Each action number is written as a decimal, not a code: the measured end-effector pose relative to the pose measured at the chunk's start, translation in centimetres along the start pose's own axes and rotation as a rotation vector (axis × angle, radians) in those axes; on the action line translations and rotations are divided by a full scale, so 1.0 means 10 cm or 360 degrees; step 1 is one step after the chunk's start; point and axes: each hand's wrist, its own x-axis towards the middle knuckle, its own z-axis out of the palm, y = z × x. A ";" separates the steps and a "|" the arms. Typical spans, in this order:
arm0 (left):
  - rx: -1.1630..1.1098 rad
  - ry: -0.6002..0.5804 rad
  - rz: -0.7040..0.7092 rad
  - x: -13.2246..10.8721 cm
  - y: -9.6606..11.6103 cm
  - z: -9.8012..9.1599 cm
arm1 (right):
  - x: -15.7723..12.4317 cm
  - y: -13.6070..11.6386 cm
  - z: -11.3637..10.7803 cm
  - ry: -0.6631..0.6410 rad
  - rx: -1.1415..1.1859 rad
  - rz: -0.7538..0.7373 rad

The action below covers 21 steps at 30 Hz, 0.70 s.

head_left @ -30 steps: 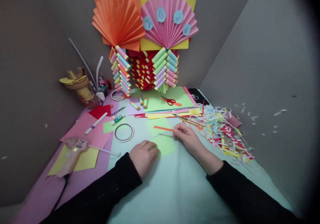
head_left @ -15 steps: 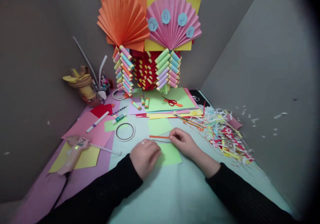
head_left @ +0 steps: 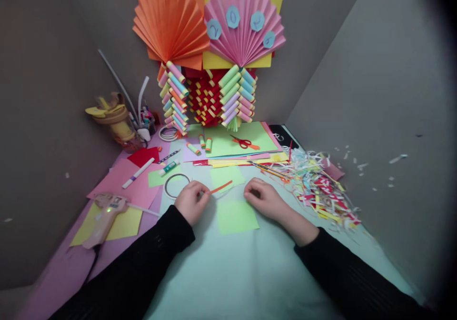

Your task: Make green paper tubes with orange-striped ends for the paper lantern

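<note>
My left hand [head_left: 193, 201] pinches one end of a narrow orange paper strip [head_left: 222, 186], which points up and to the right. Across from it, my right hand [head_left: 263, 196] is curled with fingertips together; what they hold, if anything, is too small to make out. A faint pale line runs below the strip toward those fingertips. Between the hands lie light green paper pieces: one nearer [head_left: 237, 217] and another farther back [head_left: 225, 175]. Just behind my left hand, a thin roll of tape [head_left: 174, 178] lies flat, partly covered by the fingers.
A hot glue gun [head_left: 107, 220] rests on yellow paper at left, near a glue stick [head_left: 169, 168] and a white marker [head_left: 138, 173]. Red scissors [head_left: 243, 143] lie on stacked paper. Paper scraps [head_left: 321, 186] heap at right. Paper fans [head_left: 171, 22] hang behind.
The orange strip has passed from my right hand to my left. My left hand has moved left and away from me; my right hand stays nearly in place. The view has shifted slightly.
</note>
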 end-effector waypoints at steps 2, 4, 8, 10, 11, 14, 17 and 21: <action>0.0025 0.0001 -0.0060 0.02 -0.02 -0.02 | -0.03 -0.03 -0.10 -0.0292 -0.0092 -0.0192; 0.0065 -0.0009 -0.0086 0.03 -0.03 -0.02 | -0.07 -0.05 -0.17 -0.0550 -0.0179 -0.0319; 0.0117 -0.0030 -0.0120 0.04 -0.04 -0.02 | -0.08 -0.05 -0.18 -0.0720 -0.0322 -0.0333; 0.0144 -0.0055 -0.0128 0.03 -0.03 -0.02 | -0.05 -0.04 -0.13 -0.0735 -0.0343 -0.0334; 0.0156 -0.0068 -0.0130 0.03 -0.02 -0.02 | -0.04 -0.03 -0.11 -0.0740 -0.0342 -0.0345; 0.0181 -0.0081 -0.0134 0.03 -0.01 -0.03 | -0.01 -0.02 -0.06 -0.0715 -0.0318 -0.0388; 0.0215 -0.0089 -0.0121 0.03 -0.02 -0.04 | -0.01 -0.01 -0.04 -0.0644 -0.0304 -0.0381; 0.0321 -0.0069 -0.0031 0.01 -0.03 -0.03 | -0.02 -0.05 -0.03 -0.0542 -0.0393 -0.0167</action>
